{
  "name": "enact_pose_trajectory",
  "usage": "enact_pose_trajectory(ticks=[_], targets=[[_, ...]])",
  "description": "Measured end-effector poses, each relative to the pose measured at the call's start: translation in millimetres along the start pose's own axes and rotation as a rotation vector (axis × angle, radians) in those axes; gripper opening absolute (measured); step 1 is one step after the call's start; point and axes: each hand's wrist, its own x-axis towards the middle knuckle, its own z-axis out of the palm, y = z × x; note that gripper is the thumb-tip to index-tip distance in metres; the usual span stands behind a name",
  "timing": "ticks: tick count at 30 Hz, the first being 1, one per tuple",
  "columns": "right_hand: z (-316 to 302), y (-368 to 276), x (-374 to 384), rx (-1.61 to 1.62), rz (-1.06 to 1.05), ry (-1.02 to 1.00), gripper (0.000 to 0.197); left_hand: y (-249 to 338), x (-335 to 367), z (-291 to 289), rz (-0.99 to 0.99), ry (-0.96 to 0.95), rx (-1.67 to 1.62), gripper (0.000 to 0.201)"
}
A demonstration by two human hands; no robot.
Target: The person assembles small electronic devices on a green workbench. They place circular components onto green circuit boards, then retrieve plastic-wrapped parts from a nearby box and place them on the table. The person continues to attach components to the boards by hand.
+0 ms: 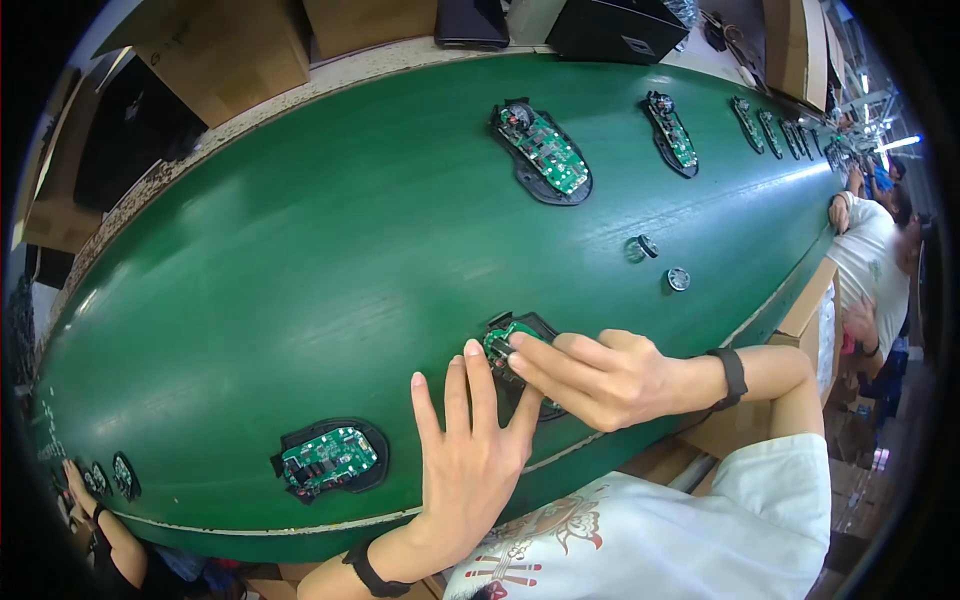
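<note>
While steadying a black curved plastic shell (541,324) toward five o'clock on the smooth green worktop (300,250) with left hand (463,468) spread, apparently presses at its green circuit board (512,329) with right hand (612,385) bunched; cannot tell whether pinching; likely calls next for even pressure.

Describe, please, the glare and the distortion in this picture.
Head view: pale glare streaks the green work surface at upper right; its far edge bows into a curve; a ceiling lamp at far right looks washed out; the corners fall black.
</note>
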Motion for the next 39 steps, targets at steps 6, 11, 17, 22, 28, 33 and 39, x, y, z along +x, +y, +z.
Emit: enact_pose_trajectory(ticks=[6, 11, 17, 22, 28, 33, 39], targets=[[5.5, 3.5, 9.0, 0.087, 0.095, -0.02, 0.042, -1.5, 2.6, 2.7, -0.009, 0.024, -0.015, 0.055], [-12.5, 12.3, 7.4, 0.082, 0.167, -0.005, 0.038, -10.8, 11.2, -6.7, 0.022, 0.001, -0.064, 0.046], [-26.4, 3.3, -16.0, 0.277, 0.45, -0.022, 0.024, -12.5, 2.4, -16.1, 0.05, -0.156, 0.077, 0.068], [-12.8, -15.6, -38.6, 0.451, 0.564, 0.036, 0.017, -12.2, -3.2, -14.0, 0.054, -0.191, 0.127, 0.072], [-2.0, -20.4, -40.9, 0.535, 0.598, 0.091, 0.019, -13.2, -1.1, -15.7, 0.05, -0.199, 0.077, 0.069], [0.3, -21.3, -37.9, 0.542, 0.599, 0.07, 0.019, -15.2, 2.4, -19.9, 0.066, -0.207, 0.085, 0.048], [-0.7, -21.0, -35.8, 0.606, 0.638, 0.031, 0.015, -18.8, 5.7, -17.9, 0.098, -0.19, 0.069, 0.052]])
